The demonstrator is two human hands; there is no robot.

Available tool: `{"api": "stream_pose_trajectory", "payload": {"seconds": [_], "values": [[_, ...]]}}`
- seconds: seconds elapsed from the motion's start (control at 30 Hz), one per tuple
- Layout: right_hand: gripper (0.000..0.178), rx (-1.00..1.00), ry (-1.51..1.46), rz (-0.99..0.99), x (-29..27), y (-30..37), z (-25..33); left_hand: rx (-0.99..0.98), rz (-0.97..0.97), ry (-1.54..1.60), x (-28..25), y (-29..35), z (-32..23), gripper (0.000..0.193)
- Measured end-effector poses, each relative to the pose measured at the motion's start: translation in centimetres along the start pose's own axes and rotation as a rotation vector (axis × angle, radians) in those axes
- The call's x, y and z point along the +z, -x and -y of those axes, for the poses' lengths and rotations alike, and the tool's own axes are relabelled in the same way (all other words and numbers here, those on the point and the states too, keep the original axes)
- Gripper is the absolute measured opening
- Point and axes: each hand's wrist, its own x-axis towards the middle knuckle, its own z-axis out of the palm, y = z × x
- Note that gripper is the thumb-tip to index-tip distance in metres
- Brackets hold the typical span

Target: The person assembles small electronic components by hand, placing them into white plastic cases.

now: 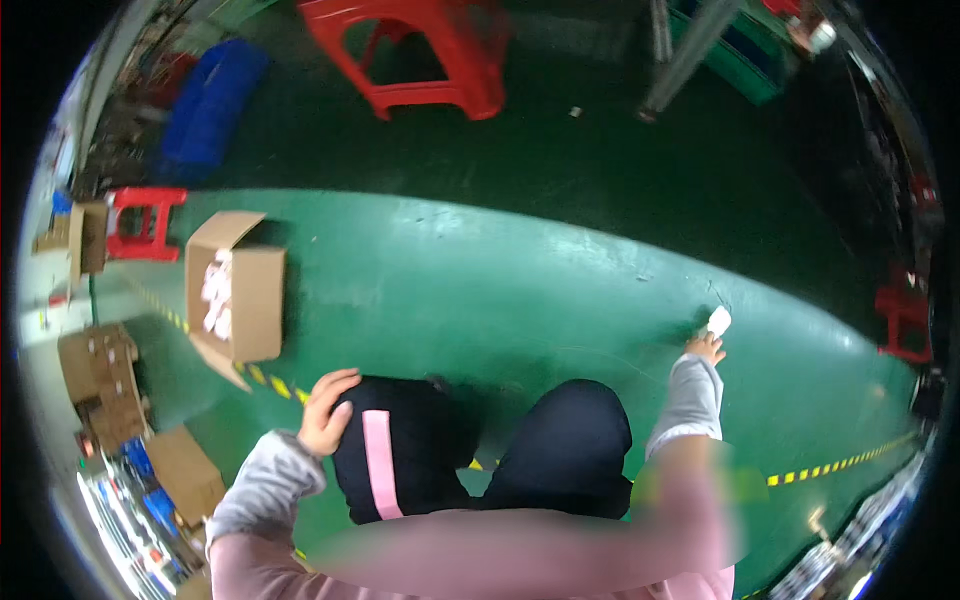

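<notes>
My left hand [325, 412] rests on my left knee, its fingers laid over the dark trouser leg and nothing held in them. A pink strip [379, 462] lies across that thigh beside it. My right arm stretches forward and out to the right. At its end my right hand [706, 348] is closed on a small white object [719, 321], low over the green floor. The object's exact kind is too small to make out, and the fingers partly cover its near end.
An open cardboard box [258, 305] with pale pinkish-white pieces stands on the floor at left. Red stools [430, 95] stand ahead, with another red stool [146, 224] farther left. A metal leg [690, 55] comes down ahead right. Yellow-black tape [840, 467] marks the floor.
</notes>
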Motion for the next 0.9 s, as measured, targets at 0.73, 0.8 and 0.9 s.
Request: {"api": "stream_pose_trajectory", "payload": {"seconds": [0.73, 0.8, 0.9], "values": [[0.048, -1.480, -0.637, 0.155, -40.5, 66.5, 20.9, -1.046, -0.279, 1.020, -13.0, 31.0, -17.2, 0.043], [0.046, -1.520, -0.696, 0.167, -42.5, 71.1, 25.7, -1.143, -0.396, 0.771, -14.3, 34.7, -14.3, 0.039], [0.061, -1.528, -0.823, 0.238, -46.4, 77.5, 32.1, -1.334, -0.376, 0.592, -13.5, 41.0, -9.9, 0.035]]}}
